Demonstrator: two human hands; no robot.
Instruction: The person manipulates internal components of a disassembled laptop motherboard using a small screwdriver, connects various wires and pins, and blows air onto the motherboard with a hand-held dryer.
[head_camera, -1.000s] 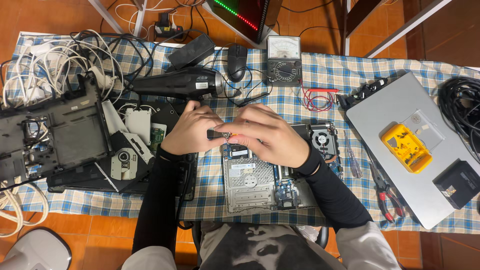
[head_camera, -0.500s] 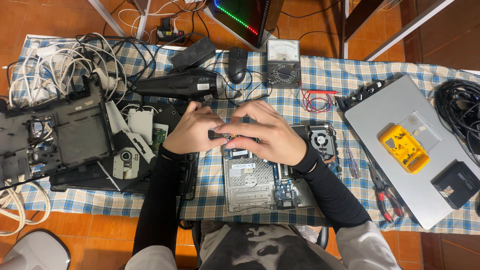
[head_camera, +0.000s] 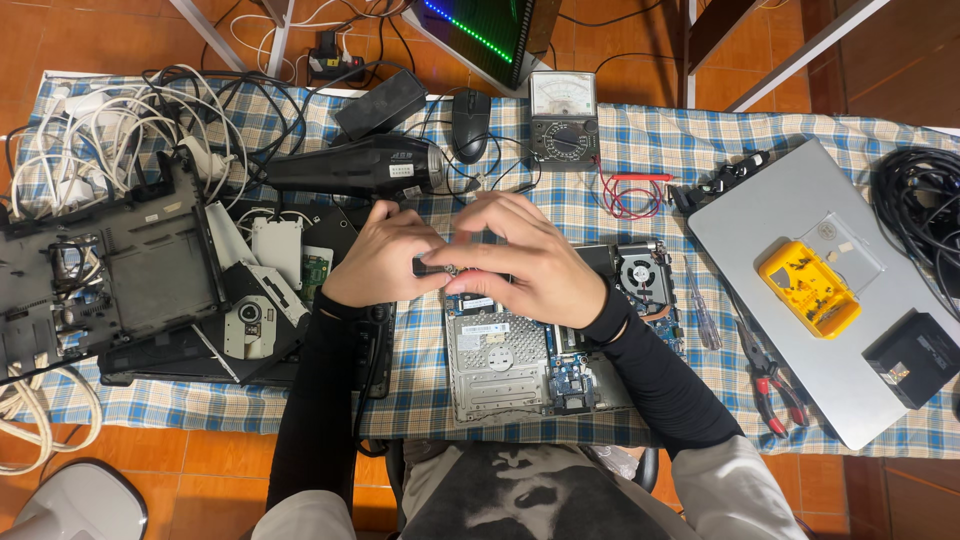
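Small part (head_camera: 437, 268) between both hands.

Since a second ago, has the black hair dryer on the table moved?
No. The black hair dryer lies in the same spot beside the black mouse, left of the multimeter.

I've got both hands bunched on the small dark part (head_camera: 432, 267). Right under the grip sits the opened laptop board (head_camera: 500, 365). Ahead, the hair dryer (head_camera: 355, 165) and mouse (head_camera: 471, 110) block. Rightward, bare checked cloth (head_camera: 640, 150) before the red leads (head_camera: 630, 195).
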